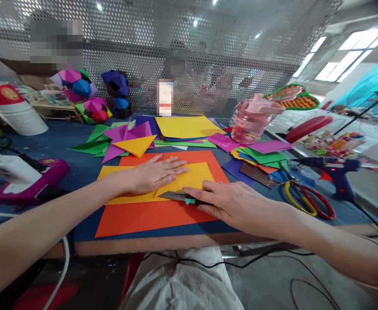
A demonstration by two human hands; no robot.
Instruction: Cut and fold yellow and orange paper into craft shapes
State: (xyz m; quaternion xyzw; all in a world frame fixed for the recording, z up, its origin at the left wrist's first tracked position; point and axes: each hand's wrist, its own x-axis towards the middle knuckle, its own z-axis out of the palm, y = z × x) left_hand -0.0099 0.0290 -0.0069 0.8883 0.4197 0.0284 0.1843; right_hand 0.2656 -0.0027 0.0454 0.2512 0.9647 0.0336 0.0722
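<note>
My left hand (155, 174) lies flat with fingers stretched out on a yellow-orange sheet of paper (197, 174). Under that paper is a larger orange-red sheet (150, 217) on the dark blue tabletop. In my right hand (230, 200) is a utility knife (172, 196) with a green part near its blade. The index finger is stretched along the top of the knife. Its blade points left, low over or touching the yellow paper, just right of my left hand; a cut or crease line shows by the blade's tip.
Folded purple, green and yellow pieces (127, 137) lie at the back left, near a yellow paper stack (189, 128). Red and yellow scissors (308, 200) and a blue glue gun (340, 172) lie right. A pink bottle (250, 118) stands behind; a purple power strip (30, 181) sits left.
</note>
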